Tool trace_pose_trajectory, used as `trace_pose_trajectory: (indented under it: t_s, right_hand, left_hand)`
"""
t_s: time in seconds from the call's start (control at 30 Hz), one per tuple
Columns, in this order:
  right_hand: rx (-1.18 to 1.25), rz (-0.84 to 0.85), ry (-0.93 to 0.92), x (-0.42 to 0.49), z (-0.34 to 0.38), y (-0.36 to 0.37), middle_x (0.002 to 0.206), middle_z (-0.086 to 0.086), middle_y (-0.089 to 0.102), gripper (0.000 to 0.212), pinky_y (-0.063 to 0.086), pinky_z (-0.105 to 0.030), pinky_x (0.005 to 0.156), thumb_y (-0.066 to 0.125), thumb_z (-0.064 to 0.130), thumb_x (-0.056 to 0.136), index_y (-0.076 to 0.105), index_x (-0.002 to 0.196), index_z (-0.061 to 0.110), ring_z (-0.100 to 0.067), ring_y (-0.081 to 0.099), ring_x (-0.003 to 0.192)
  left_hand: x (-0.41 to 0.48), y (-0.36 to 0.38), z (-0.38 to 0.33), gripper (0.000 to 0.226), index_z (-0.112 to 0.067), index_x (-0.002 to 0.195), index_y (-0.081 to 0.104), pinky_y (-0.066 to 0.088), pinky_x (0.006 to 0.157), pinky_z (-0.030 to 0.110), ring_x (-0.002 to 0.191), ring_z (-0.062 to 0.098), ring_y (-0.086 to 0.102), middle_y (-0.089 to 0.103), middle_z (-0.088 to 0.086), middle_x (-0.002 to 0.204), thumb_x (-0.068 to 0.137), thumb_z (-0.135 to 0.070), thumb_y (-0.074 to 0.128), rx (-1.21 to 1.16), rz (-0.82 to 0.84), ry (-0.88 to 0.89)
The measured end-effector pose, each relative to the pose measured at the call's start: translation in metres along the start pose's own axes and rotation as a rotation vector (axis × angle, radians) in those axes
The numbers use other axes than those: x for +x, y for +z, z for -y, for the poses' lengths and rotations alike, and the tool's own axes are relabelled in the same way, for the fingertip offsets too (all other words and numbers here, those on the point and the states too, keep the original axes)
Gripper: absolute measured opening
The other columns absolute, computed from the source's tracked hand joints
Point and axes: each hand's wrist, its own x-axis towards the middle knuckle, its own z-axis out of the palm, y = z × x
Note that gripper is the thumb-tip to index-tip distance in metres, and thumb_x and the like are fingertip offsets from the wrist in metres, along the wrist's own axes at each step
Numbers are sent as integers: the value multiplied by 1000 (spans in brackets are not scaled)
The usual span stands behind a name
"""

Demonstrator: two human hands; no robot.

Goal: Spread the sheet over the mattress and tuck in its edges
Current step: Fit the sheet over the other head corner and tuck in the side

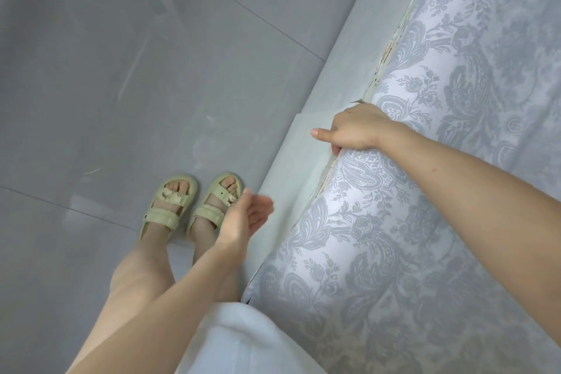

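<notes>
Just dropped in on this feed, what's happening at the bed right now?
A person stands beside a bed on a grey tiled floor, wearing pale sandals. Their right hand curls over the side edge of the patterned sheet, fingers going down into the gap against the pale bed frame, apparently tucking it in. The left hand is open and holds nothing, hovering over the frame. The sheet lies spread across the top here.

Pale green sandals [165,217] stand on grey floor tiles [121,70] beside a pale bed frame [303,161]
</notes>
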Motion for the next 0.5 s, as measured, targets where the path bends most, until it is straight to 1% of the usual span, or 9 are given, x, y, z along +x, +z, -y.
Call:
trace_pose_trajectory:
  t_s: [0.03,0.1,0.17,0.23,0.3,0.33,0.4,0.43,0.5]
  right_hand:
    - [175,-56,11,-2,-3,0,85,8,67,57,39,-30,87,33,61,92,75,84,23,-18,60,102]
    - [573,-174,17,-11,-4,-3,97,9,72,40,42,-30,94,44,52,93,75,93,26,-12,61,105]
    - [682,-297,-26,-26,7,0,111,6,70,31,41,-31,99,49,45,93,73,102,28,-12,59,110]
    - [563,-308,-70,-46,31,17,108,5,71,31,43,-31,96,48,44,93,72,101,27,-15,61,106]
    - [301,-203,-134,-68,61,46,93,4,71,43,42,-35,94,37,52,94,71,92,25,-19,61,98]
    - [133,-137,-175,-76,74,63,88,3,69,48,38,-37,99,30,54,95,68,86,24,-20,60,96]
    - [-126,-51,-229,-87,87,89,91,5,69,50,23,-38,110,23,48,98,67,86,26,-16,57,99]
    - [-183,-49,-217,-89,89,98,96,6,70,52,17,-38,112,21,46,98,68,91,25,-13,56,103]
    - [-207,-60,-161,-89,93,104,102,5,70,57,14,-38,112,18,45,99,70,97,23,-13,55,106]
  left_hand:
    - [-3,-13,11,49,-13,77,68,37,105,32,100,19,60,67,9,101,102,-35,31,90,-28,-15]
    - [-5,-29,35,55,-20,67,72,30,109,31,110,18,55,66,7,109,102,-35,31,290,-6,-56]
    - [-13,-33,50,54,-12,77,72,31,108,30,108,17,56,67,7,108,102,-33,29,329,60,-111]
    - [-22,-34,58,52,-1,94,68,38,99,27,100,17,59,68,9,102,103,-31,26,297,153,-142]
    - [-29,-36,62,52,-3,105,68,42,90,24,100,16,61,70,6,106,103,-32,25,275,185,-145]
    - [-33,-38,63,50,-7,108,68,43,87,22,103,16,60,69,4,108,103,-33,25,277,185,-140]
    - [-39,-42,68,48,-13,113,67,42,84,20,106,15,59,68,2,113,103,-33,25,290,191,-105]
    - [-41,-44,71,47,-15,114,66,42,83,18,106,13,58,67,0,114,103,-32,24,299,204,-83]
    - [-46,-47,74,45,-20,113,65,42,83,17,103,10,58,66,-3,113,103,-30,22,315,233,-57]
